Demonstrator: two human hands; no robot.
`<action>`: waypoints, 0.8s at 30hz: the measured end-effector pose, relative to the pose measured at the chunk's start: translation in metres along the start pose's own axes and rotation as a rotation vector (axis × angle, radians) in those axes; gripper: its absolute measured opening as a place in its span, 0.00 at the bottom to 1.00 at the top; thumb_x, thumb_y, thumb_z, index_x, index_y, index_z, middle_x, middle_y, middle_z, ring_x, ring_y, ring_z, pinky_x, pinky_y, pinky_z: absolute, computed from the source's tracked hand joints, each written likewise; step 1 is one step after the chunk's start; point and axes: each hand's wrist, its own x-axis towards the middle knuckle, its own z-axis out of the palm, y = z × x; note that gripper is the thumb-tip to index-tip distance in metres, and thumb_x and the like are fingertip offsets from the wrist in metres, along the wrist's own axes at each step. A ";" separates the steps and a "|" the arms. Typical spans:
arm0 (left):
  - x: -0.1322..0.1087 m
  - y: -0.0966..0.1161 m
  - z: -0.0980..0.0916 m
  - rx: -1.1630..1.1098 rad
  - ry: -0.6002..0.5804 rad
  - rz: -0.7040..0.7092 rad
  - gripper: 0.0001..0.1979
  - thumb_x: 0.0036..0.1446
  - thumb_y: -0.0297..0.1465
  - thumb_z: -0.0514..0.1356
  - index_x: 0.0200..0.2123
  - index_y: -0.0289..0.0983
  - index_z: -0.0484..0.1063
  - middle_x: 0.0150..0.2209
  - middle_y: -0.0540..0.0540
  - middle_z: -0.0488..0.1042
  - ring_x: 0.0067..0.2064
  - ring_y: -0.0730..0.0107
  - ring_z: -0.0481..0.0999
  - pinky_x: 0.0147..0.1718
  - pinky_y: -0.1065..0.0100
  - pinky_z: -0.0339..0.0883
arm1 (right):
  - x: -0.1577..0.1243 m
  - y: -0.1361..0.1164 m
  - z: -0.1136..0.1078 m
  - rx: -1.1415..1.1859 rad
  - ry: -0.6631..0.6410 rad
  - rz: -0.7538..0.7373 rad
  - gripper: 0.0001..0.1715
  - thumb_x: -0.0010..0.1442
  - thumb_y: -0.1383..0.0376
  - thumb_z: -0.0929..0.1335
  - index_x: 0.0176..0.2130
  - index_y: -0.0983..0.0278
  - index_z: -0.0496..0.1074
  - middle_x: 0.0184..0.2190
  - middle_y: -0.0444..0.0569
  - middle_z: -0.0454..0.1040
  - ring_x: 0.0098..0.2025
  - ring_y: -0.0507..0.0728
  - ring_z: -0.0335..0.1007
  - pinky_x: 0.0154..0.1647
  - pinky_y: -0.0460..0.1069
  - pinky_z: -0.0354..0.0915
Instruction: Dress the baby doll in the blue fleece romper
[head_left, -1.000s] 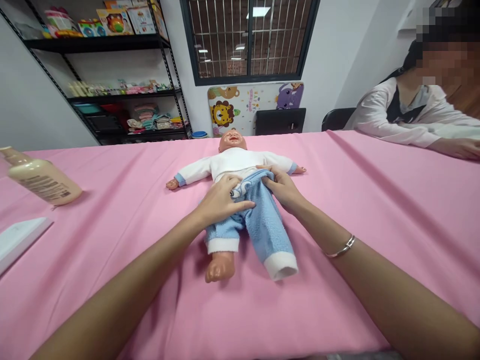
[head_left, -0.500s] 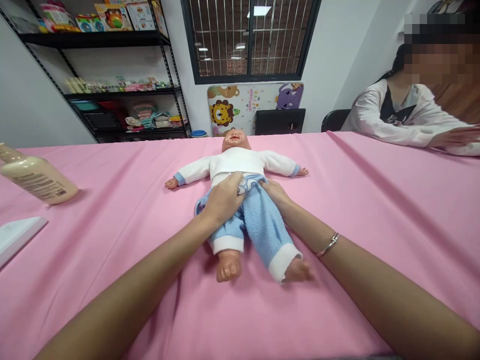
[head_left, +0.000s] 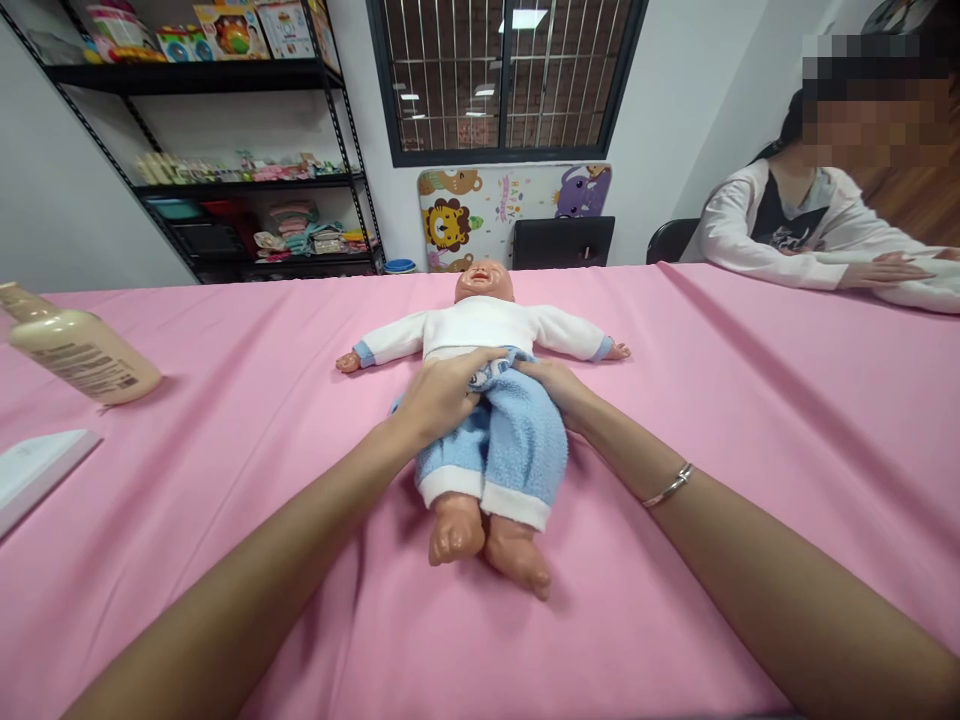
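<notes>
Gripping trousers (head_left: pixel 529 440) on doll (head_left: pixel 480 325), board (head_left: pixel 487 205) lettered "HAPPY", illegible bottle label (head_left: pixel 86 368)

Baby doll (head_left: pixel 485 283) is flat on its back on pink cloth (head_left: pixel 660 420), arms flung wide, in a white top (head_left: pixel 480 325). Fuzzy blue pants (head_left: pixel 525 450) cover both legs, kinda bunched at the waist, bare feet (head_left: pixel 456 530) poking out the cuffs (head_left: pixel 515 503).

A silver bangle (head_left: pixel 670 487) circles the right forearm (head_left: pixel 757 560).

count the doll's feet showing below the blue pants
2. One foot is below the white cuff on the picture's left; the other foot is beside it, below the right-hand white cuff. Both show plainly.
</notes>
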 end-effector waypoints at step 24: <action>-0.017 -0.078 -0.014 -1.006 -0.026 -0.618 0.13 0.41 0.36 0.68 0.29 0.35 0.75 0.27 0.50 0.73 0.30 0.70 0.69 0.32 0.68 0.62 | -0.003 -0.008 -0.019 0.213 -0.017 0.199 0.23 0.35 0.55 0.78 0.29 0.65 0.73 0.27 0.45 0.72 0.33 0.55 0.65 0.36 0.49 0.60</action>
